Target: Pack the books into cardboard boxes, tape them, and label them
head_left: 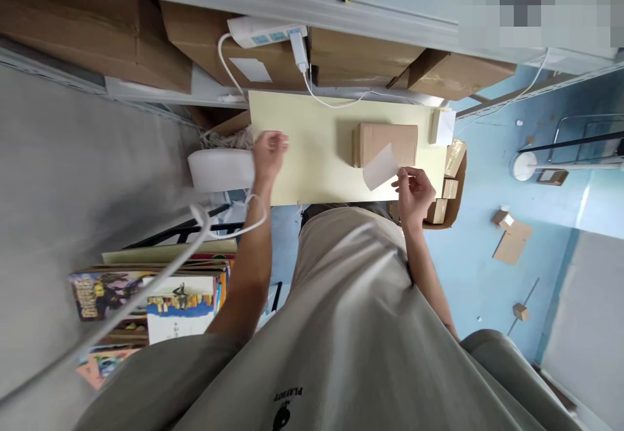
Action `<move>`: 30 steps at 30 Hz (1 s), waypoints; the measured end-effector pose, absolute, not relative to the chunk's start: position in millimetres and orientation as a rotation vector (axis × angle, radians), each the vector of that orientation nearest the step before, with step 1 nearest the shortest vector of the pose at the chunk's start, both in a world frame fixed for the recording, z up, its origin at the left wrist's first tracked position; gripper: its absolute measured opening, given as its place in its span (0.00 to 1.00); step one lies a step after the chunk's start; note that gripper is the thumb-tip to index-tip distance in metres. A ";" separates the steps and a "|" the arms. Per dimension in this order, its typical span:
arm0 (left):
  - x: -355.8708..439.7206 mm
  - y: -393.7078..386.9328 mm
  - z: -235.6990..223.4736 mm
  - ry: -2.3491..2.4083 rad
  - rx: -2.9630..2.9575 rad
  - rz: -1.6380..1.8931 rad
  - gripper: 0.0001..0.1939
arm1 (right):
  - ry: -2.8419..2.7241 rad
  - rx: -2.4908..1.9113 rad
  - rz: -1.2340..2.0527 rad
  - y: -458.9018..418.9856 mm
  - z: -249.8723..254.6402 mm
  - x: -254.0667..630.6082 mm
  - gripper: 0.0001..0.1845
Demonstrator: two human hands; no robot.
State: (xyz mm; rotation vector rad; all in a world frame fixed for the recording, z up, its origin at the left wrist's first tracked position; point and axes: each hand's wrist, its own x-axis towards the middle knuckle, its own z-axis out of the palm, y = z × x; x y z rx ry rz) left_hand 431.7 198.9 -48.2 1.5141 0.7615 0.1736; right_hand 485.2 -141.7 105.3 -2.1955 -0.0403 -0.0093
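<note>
Right hand (416, 190): nearer, thumb and fingers pinching pale sheet (379, 169); carton (387, 134) ahead-left, long axis crosswise. Left hand (269, 151): farther off, loosely curled, seemingly empty.

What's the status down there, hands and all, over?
Right hand pinching pale sheet near cardboard box. Left hand by tabletop, nothing visible in it. White cable crossing view near left forearm.

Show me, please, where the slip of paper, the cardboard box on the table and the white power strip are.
Slip of paper (379, 169): head view, middle of its face.
Cardboard box (385, 136): head view, its top.
White power strip (266, 30): head view, mid-body.
</note>
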 end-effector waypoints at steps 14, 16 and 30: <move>456.0 -6.2 53.0 0.807 1.098 0.109 0.25 | -0.928 -2.227 0.179 -161.8 62.2 512.7 0.13; 458.5 -17.5 50.8 0.835 1.128 0.122 0.26 | -0.954 -2.210 0.278 -170.4 58.6 517.8 0.14; 472.4 -53.5 36.8 0.994 1.186 0.121 0.31 | -0.133 -1.918 0.445 -257.4 18.5 611.5 0.19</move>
